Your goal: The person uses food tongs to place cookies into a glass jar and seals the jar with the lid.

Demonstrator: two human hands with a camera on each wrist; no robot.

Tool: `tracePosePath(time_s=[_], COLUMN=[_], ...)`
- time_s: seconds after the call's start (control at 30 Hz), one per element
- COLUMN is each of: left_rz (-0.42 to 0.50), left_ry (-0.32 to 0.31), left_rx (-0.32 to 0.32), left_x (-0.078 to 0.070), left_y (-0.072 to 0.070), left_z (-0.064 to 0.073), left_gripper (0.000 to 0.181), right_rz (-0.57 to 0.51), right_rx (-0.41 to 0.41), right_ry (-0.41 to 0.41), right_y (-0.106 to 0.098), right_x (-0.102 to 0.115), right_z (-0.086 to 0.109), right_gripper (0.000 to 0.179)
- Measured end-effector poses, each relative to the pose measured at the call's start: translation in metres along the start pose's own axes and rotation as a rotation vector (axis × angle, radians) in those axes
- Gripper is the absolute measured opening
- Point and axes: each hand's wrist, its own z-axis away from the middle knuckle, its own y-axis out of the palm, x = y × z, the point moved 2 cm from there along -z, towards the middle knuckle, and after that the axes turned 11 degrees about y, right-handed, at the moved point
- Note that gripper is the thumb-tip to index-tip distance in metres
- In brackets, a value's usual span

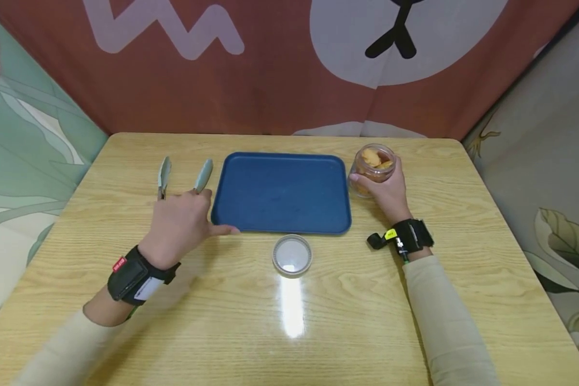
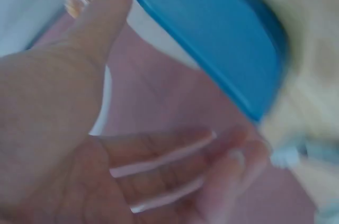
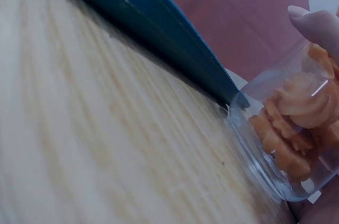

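Observation:
My right hand grips a clear jar at the right of the blue tray. Swirled, piped cookies fill part of the jar, and its mouth is uncovered. Over a pair of tongs with pale green ends is my left hand, which hides their middle. The left thumb stretches out toward the tray's near left corner. In the left wrist view, the left fingers are loosely bent with nothing between them, and the tongs lie just past the fingertips.
A round, clear lid lies on the wooden table in front of the tray. Behind the table's far edge hangs a red-brown cloth. Patterned cloths stand at both sides.

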Motion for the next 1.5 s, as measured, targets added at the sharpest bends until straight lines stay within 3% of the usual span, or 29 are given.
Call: tracePosePath(time_s=[0.17,0.3,0.47,0.67,0.9,1.03,1.13,1.2,1.43,1.5], left_rz=[0.260,0.384,0.371,0.281,0.231,0.227,0.213,0.212,0.384,0.450], left_ry=[0.137,0.257,0.315,0.272,0.238,0.233,0.239,0.246,0.195,0.168], left_rx=[0.107,0.135,0.120,0.166,0.180,0.225,0.220,0.223,0.373,0.387], left_x=[-0.033,-0.063,-0.096,-0.122,-0.133,-0.134,-0.134,-0.133,-0.124,-0.120], left_y=[0.012,0.022,0.037,0.049,0.051,0.047,0.046,0.045,0.038,0.034], left_z=[-0.010,-0.018,-0.027,-0.033,-0.042,-0.044,-0.046,-0.048,-0.049,-0.049], left_gripper=[0.088,0.085,0.086,0.084,0.082,0.085,0.085,0.082,0.071,0.075], right_rz=[-0.012,-0.010,-0.009,-0.023,-0.042,-0.041,-0.039,-0.040,-0.027,-0.026], right_rx=[0.004,0.006,0.000,0.002,0.006,0.014,0.021,0.015,-0.006,-0.003], right_ry=[-0.003,-0.003,0.002,0.007,-0.005,0.009,0.012,0.006,0.012,0.017], right_y=[0.000,0.000,0.000,0.001,0.000,0.001,-0.001,-0.003,-0.001,0.000], right_x=[0.000,0.000,0.001,-0.001,0.000,0.019,0.028,0.021,0.002,0.002], right_z=[-0.001,-0.001,-0.001,0.000,-0.001,0.009,0.011,0.006,-0.002,-0.001], right_gripper=[0.087,0.087,0.088,0.089,0.088,0.086,0.085,0.087,0.090,0.090])
